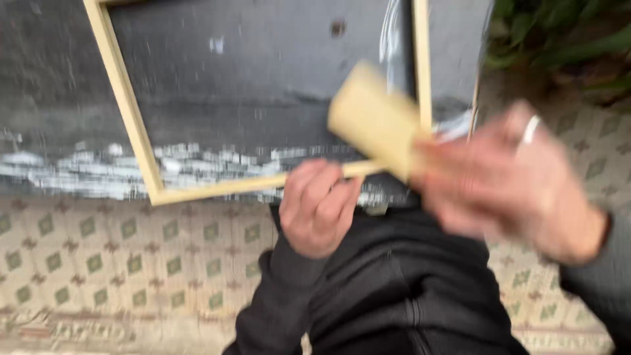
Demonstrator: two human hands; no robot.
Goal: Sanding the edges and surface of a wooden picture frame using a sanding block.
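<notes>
Behind everything, a dark grey wall (250,85) with flaking white paint along its foot, above a floor of patterned tiles (131,263) in cream and green. Green leaves (559,33) at the upper right corner. Leaning in front of the wall, a large pale wooden frame (128,112), tilted, its lower rail running from the left down corner toward the middle. Below, a black jacket (394,289) filling the lower centre. At the right, the right hand (506,184), badly blurred, ring on one finger, fingers closed round the end of a pale wooden block (374,118) that juts up and left across the frame's right rail. Near the centre, the left hand (319,207), fingers curled tight over the frame's lower rail, gripping it just beside the block.
</notes>
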